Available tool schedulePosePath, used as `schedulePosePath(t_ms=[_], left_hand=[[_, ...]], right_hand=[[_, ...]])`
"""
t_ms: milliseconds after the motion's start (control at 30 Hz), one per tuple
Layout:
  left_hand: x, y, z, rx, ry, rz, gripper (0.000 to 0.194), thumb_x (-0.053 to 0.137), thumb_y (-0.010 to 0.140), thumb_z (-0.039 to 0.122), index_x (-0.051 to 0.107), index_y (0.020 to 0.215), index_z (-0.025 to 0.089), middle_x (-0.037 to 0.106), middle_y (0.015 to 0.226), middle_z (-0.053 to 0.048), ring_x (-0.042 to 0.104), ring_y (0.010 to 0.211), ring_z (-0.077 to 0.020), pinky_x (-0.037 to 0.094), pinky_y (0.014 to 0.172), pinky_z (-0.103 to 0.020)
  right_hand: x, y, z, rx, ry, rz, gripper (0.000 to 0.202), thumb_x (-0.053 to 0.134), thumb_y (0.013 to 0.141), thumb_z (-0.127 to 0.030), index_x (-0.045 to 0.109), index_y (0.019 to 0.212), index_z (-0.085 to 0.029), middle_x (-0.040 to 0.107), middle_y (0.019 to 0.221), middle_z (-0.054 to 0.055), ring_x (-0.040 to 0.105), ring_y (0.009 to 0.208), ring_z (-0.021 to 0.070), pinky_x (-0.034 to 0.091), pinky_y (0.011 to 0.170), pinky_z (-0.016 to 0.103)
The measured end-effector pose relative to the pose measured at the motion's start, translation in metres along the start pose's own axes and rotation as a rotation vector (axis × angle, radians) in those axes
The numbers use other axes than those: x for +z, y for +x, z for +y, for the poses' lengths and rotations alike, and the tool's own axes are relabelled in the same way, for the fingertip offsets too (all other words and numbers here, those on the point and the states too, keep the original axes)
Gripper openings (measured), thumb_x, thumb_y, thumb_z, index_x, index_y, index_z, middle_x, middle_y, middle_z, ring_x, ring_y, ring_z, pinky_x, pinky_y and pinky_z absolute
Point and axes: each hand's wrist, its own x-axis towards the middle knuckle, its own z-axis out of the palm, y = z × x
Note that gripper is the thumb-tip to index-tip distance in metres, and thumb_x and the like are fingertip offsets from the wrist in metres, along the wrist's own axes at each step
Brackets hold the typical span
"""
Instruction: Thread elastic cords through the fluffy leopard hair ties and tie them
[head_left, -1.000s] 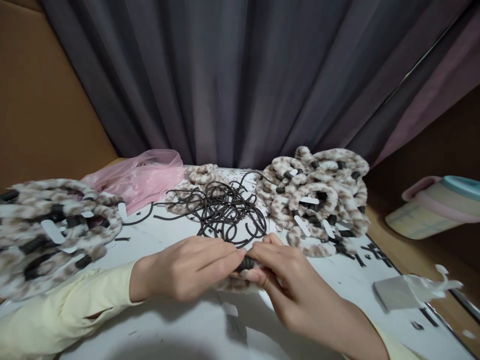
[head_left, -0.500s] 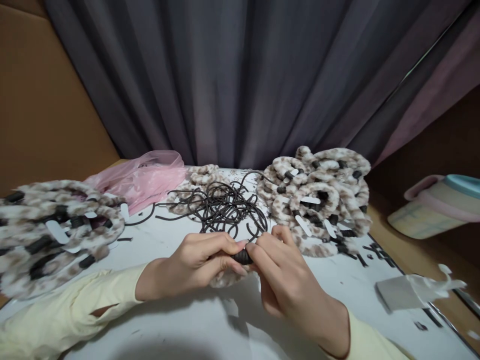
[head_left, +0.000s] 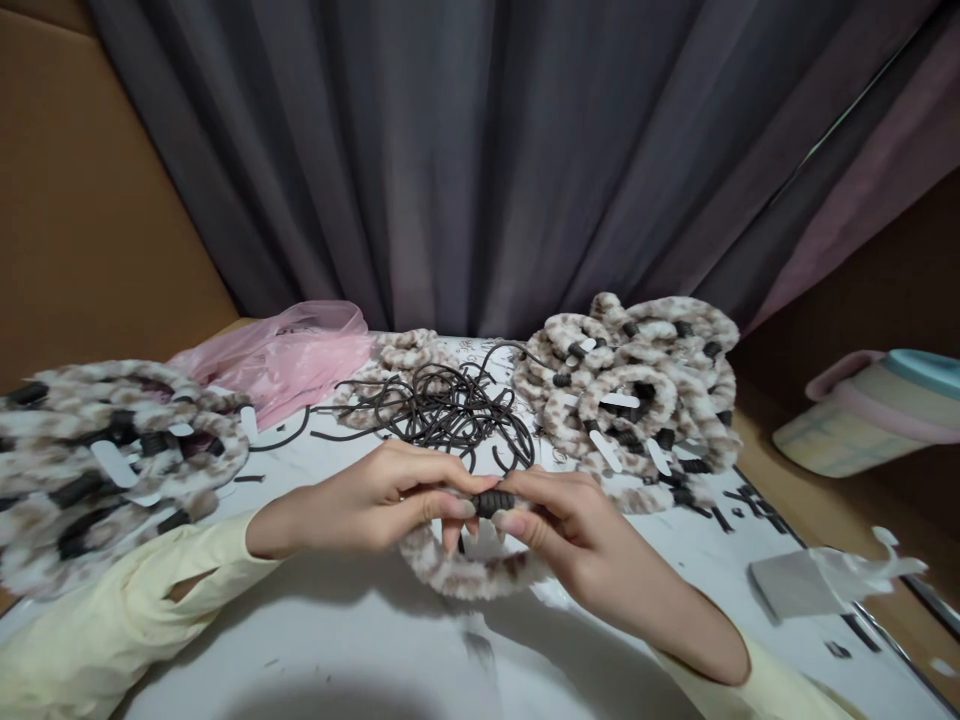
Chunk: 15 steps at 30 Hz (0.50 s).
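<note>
Between my hands hangs a fluffy white-and-brown spotted ring (head_left: pixel 480 580) with a black cord wrapping (head_left: pixel 493 502) at its top. My left hand (head_left: pixel 382 497) pinches the left end of that wrapping with thumb and fingers. At the right end my right hand (head_left: pixel 574 520) grips it, thumb below and index finger above. The ring's lower half shows under my fingers; its upper sides are partly hidden. Just beyond lies a tangle of loose black cords (head_left: pixel 465 405) on the white tabletop (head_left: pixel 360 640).
Piles of similar fluffy rings lie at left (head_left: pixel 120 390) and right (head_left: pixel 675 380), some with white tags. A pink plastic bag (head_left: pixel 300 345) sits at the back left. On the right are cord scraps, a greyish-white packet (head_left: pixel 795 583) and a lidded cup (head_left: pixel 862 415).
My right hand has turned flatter, its index finger and thumb now spread along the wrapping. The ring has swung into view below my hands, and my left hand has shifted slightly left.
</note>
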Motion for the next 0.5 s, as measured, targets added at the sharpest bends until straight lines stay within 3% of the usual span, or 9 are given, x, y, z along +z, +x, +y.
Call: schedulePosePath(t_ms=[267,400,500], left_hand=[[0.02,0.002,-0.005,-0.256,-0.348,0.167,0.015,0.059,0.08,0.023,0.067,0.078,0.011,0.062,0.056,0.0,0.052,0.044,-0.0074,0.042,0.045,-0.016],[0.016,0.004,-0.006,-0.334,-0.368,0.139,0.013,0.061,0.077,0.02,0.069,0.08,0.011,0.06,0.05,0.001,0.053,0.046,-0.0082,0.042,0.048,-0.016],[0.009,0.002,-0.002,-0.318,-0.29,0.069,0.018,0.057,0.081,0.022,0.069,0.091,0.012,0.068,0.061,-0.002,0.058,0.053,-0.0099,0.043,0.052,-0.017]], right_hand=[[0.014,-0.003,0.003,-0.097,-0.096,0.097,0.018,0.042,0.086,-0.014,0.055,0.074,-0.016,0.057,0.063,0.001,0.044,0.058,0.0133,0.03,0.06,0.026],[0.017,-0.005,0.009,-0.205,-0.279,0.172,0.02,0.038,0.079,-0.003,0.046,0.066,-0.016,0.047,0.058,-0.002,0.034,0.052,0.0117,0.026,0.061,0.026],[0.011,-0.006,0.011,-0.286,-0.394,0.171,0.019,0.037,0.074,0.0,0.043,0.068,-0.017,0.046,0.061,-0.001,0.035,0.055,0.0119,0.025,0.063,0.027]])
